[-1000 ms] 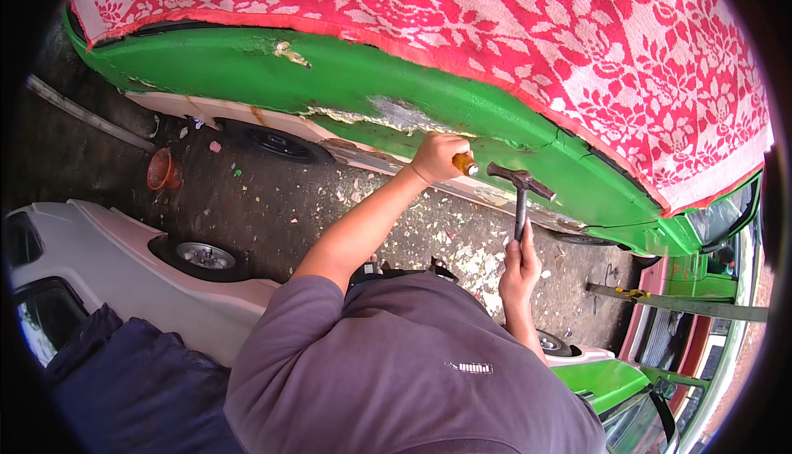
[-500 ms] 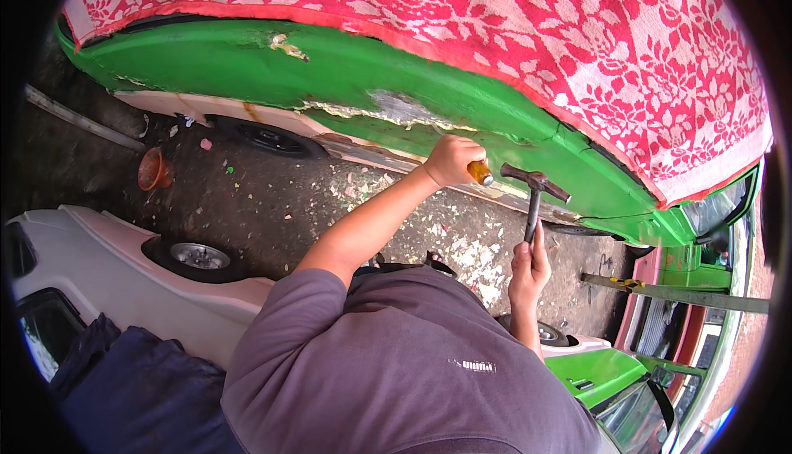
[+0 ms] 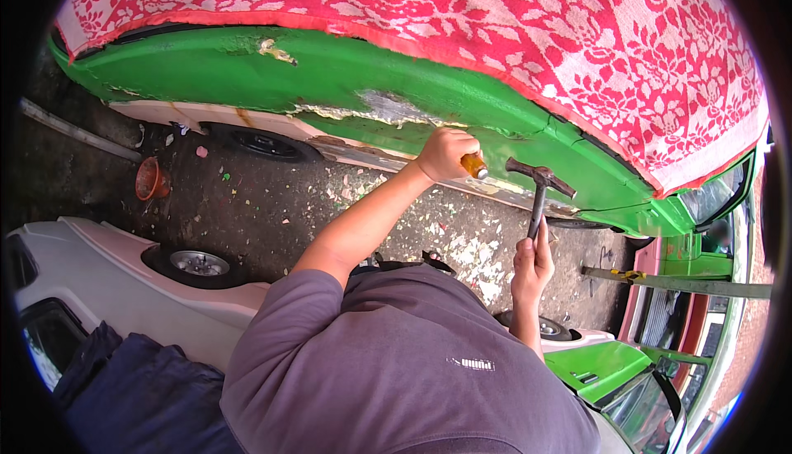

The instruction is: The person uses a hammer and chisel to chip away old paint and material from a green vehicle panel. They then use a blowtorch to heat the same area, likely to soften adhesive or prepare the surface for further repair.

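My left hand (image 3: pixel 445 155) is closed round a tool with an amber handle (image 3: pixel 472 164) and a metal end cap, held against the lower side of a green car body (image 3: pixel 330 83). The tool's working end is hidden behind the fingers and cannot be made out. A bare, peeling patch (image 3: pixel 396 109) with a ragged pale edge lies just beyond that hand. My right hand (image 3: pixel 533 266) grips a hammer (image 3: pixel 538 198) by its dark handle, head up. The hammer's head is level with the capped end and a short gap to the right of it.
A red and white floral cloth (image 3: pixel 462 9) covers the car's top. Paint flakes (image 3: pixel 474 260) litter the ground. A pale car (image 3: pixel 124 281) with a dark cloth (image 3: pixel 140 388) stands behind on the left, near an orange-brown pot (image 3: pixel 151 179). A metal bar (image 3: pixel 701 287) crosses at right.
The hammer head has drawn slightly away from the capped end of the amber handle, to the right. The view has shifted a little; both grips are the same.
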Demonstrator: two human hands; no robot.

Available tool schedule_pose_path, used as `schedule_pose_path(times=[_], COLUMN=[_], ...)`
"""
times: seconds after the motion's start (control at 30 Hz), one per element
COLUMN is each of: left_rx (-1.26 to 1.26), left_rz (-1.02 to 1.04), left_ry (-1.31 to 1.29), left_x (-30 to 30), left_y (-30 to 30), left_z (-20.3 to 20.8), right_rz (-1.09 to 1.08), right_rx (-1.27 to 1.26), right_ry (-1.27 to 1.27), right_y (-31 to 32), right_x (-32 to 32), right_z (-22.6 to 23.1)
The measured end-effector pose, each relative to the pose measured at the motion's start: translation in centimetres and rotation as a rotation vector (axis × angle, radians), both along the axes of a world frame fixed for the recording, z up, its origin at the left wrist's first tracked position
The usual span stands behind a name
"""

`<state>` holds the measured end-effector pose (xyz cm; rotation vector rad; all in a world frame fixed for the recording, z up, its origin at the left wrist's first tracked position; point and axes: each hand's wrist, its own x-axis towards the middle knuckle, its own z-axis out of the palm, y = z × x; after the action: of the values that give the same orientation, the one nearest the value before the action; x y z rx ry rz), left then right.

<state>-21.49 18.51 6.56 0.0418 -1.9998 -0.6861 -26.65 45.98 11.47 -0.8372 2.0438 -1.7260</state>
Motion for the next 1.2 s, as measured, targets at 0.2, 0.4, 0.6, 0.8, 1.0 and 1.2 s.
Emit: schedule_pose_path(times=[0.2,0.4,0.6,0.8,1.0,1.2], left_rx=[0.008,0.010,0.034,0.002,0.022,0.026], left_rz=[-0.018,-0.015,-0.015,-0.049,-0.043,-0.005], left_ry=[0.080,0.079,0.074,0.081,0.099,0.079], left_x=[-0.1,-0.4,-0.6,-1.0,-1.4,-1.2], left_y=[0.1,0.1,0.4,0.7,0.6,0.7], left_z=[0.6,0.4,-1.0,-0.2,-0.1,0.3], right_rz=[0.013,-0.002,0.009,-0.025,-0.017,-0.029], right_rx=[0.000,0.056,0.185,0.029,0.006,0.034], right_ry=[-0.022,0.204,0.322,0.134,0.057,0.051], right_y=[0.1,0.6,-0.3,0.7,0.6,0.8], right_x=[-0.3,0.1,-0.4,-1.0,-1.1,-1.0], right_z=[-0.2,-0.6,-0.4,-0.8,-0.2,0.4])
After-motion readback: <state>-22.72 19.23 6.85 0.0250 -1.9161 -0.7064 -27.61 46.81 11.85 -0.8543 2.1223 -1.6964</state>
